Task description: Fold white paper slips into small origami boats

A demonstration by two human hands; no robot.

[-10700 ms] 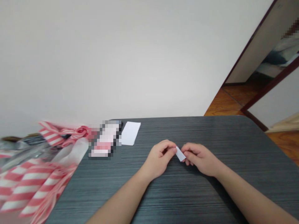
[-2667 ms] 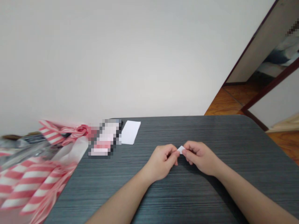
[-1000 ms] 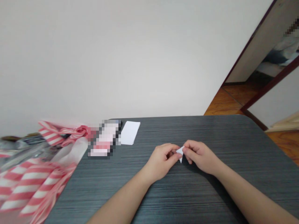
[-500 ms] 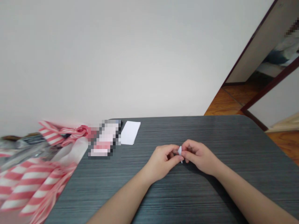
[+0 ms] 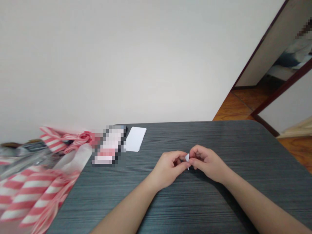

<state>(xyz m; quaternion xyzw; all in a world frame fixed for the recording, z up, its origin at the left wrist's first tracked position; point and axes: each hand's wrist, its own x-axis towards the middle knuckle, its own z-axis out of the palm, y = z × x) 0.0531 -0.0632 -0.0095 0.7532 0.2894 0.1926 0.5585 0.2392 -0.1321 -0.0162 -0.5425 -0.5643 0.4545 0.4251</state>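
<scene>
1. Left hand (image 5: 168, 170) and right hand (image 5: 208, 164): fingers closed, pinching a small folded white paper (image 5: 187, 158) between them, over the dark table (image 5: 219, 208).
2. Fingertips hide most of the paper; only its point shows.
3. Pixelated object (image 5: 109, 146), far left: unreadable.

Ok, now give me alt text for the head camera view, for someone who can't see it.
A person's left hand and right hand pinch a small folded white paper piece between their fingertips above a dark grey table. Farther off lie a white paper rectangle and a pixelated item, with red-and-white striped wrapping at the left edge.
</scene>
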